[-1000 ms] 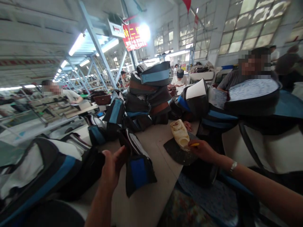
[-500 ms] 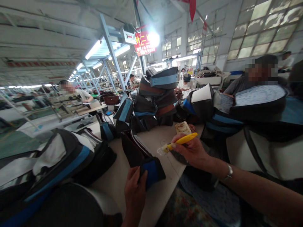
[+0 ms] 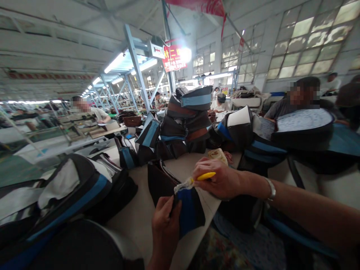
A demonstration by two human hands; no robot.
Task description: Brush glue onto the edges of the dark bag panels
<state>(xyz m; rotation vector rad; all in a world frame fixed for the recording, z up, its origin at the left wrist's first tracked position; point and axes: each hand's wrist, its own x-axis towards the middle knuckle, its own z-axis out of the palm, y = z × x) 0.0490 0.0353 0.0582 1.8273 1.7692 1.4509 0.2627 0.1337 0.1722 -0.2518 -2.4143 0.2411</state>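
Note:
My left hand [image 3: 165, 225] grips the near edge of a black and blue bag piece [image 3: 188, 210] that lies on the worktable [image 3: 140, 221]. My right hand [image 3: 221, 180] is closed round a yellow-handled brush [image 3: 205, 176], and its pale bristle tip [image 3: 181, 185] touches the top edge of the blue panel. A cream-coloured glue bottle [image 3: 218, 154] lies on the table just behind my right hand. A watch sits on my right wrist.
Black, blue and white backpacks [image 3: 70, 195] crowd the left, and a tall stack of bags [image 3: 188, 120] stands at the table's far end. More bags [image 3: 303, 131] pile on the right. Other people sit at benches behind, left and right.
My right hand lifted the yellow brush from beside the bottle and brought it left onto the blue panel. My left hand pulled the bag piece nearer and now grips its edge.

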